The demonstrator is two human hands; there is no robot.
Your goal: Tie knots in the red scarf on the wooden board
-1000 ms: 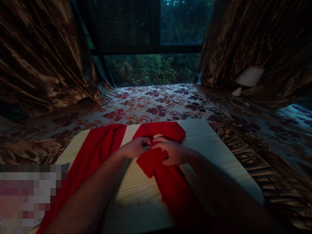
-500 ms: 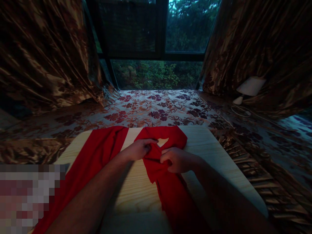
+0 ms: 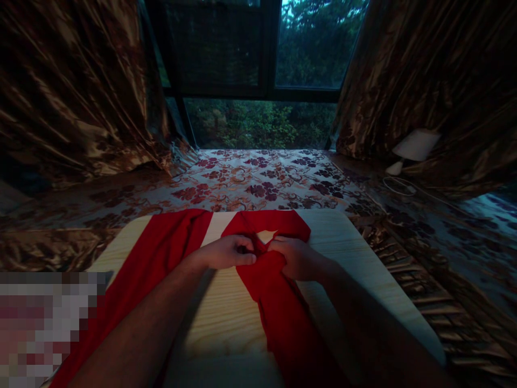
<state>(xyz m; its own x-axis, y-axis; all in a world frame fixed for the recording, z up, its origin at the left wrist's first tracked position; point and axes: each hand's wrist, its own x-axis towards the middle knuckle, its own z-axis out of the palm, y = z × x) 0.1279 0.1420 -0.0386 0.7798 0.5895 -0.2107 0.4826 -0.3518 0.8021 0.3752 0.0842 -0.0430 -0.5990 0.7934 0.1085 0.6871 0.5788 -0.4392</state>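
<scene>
A long red scarf (image 3: 274,318) lies over the pale wooden table (image 3: 226,312), its far end folded round into a loop with a small gap showing bare wood. My left hand (image 3: 228,252) is at the left side of this loop, fingers curled and thumb close to the fingertips, pinching the cloth. On the opposite side, my right hand (image 3: 297,257) grips the scarf just below the gap, its fingertips tucked against the fabric. Another red length of cloth (image 3: 169,242) runs flat along the table's left side, partly beneath my left forearm. Whether both lengths join is hidden.
Past the table's far edge stretches a flower-patterned cloth surface (image 3: 262,172) up to a window (image 3: 258,121). Brown shiny curtains (image 3: 81,97) hang on both sides. A small white lamp (image 3: 417,144) with a cord stands at the right. A blurred-out patch covers the lower left.
My left hand has shifted its fingers, now curled with the thumb lower. My right hand has moved slightly up and over the cloth at the gap, which has changed shape.
</scene>
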